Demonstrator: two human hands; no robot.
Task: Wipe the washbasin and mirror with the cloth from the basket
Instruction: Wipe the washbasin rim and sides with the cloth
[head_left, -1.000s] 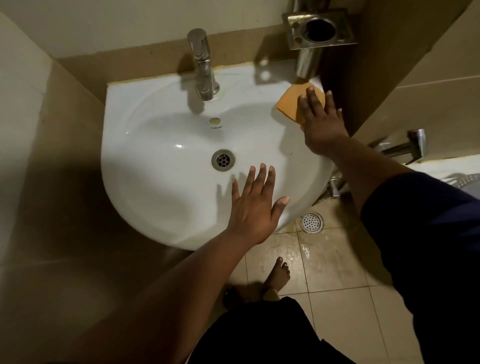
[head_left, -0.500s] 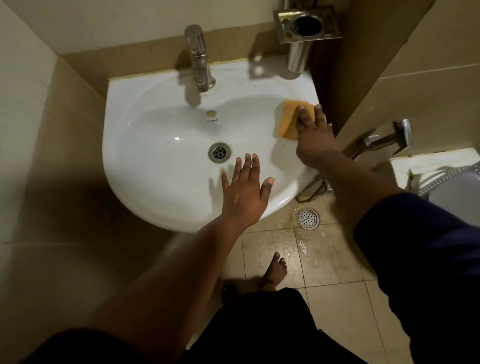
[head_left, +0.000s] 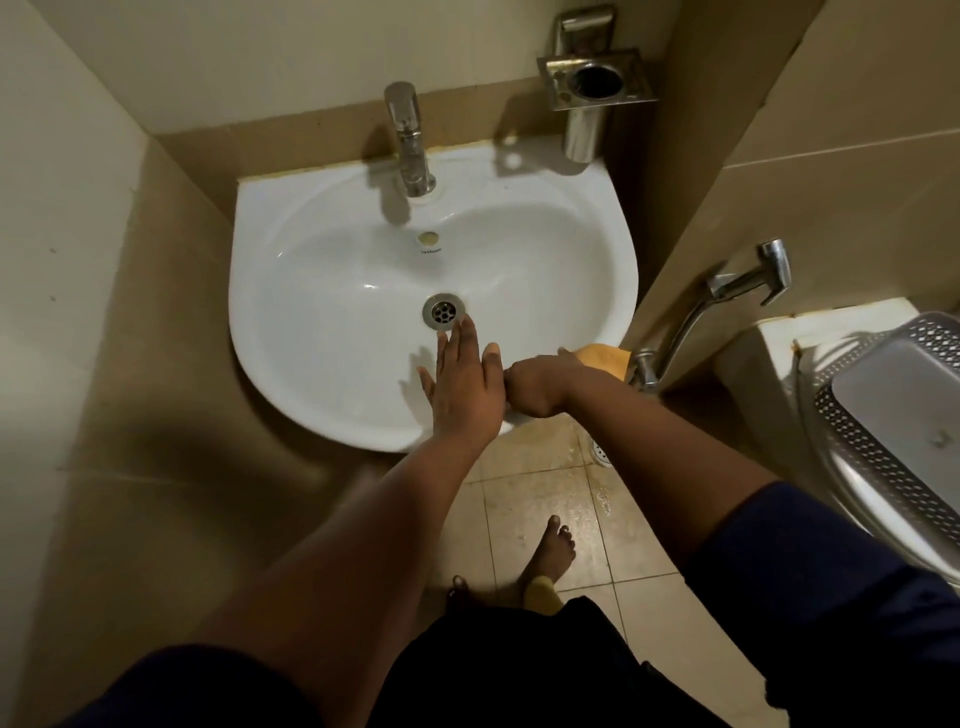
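The white washbasin (head_left: 332, 332) hangs on the tiled wall, with a chrome tap (head_left: 410, 140) at its back and a drain (head_left: 443, 310) in the middle. My right hand (head_left: 540, 384) grips an orange cloth (head_left: 605, 358) against the basin's near right rim. My left hand (head_left: 465, 379) lies flat with fingers spread on the near inner slope, fingertips just short of the drain. The two hands touch at the thumb side. No mirror is in view.
A steel holder (head_left: 595, 78) is mounted on the wall above the basin's right corner. A hand sprayer (head_left: 748, 283) hangs on the right wall. A grey perforated basket (head_left: 883, 431) sits at the right edge. Below are floor tiles, a floor drain (head_left: 600, 449) and my bare foot (head_left: 550, 556).
My right hand has dragged the cloth from the basin's back right corner down along the right side to the near rim. My left hand has stayed on the near slope.
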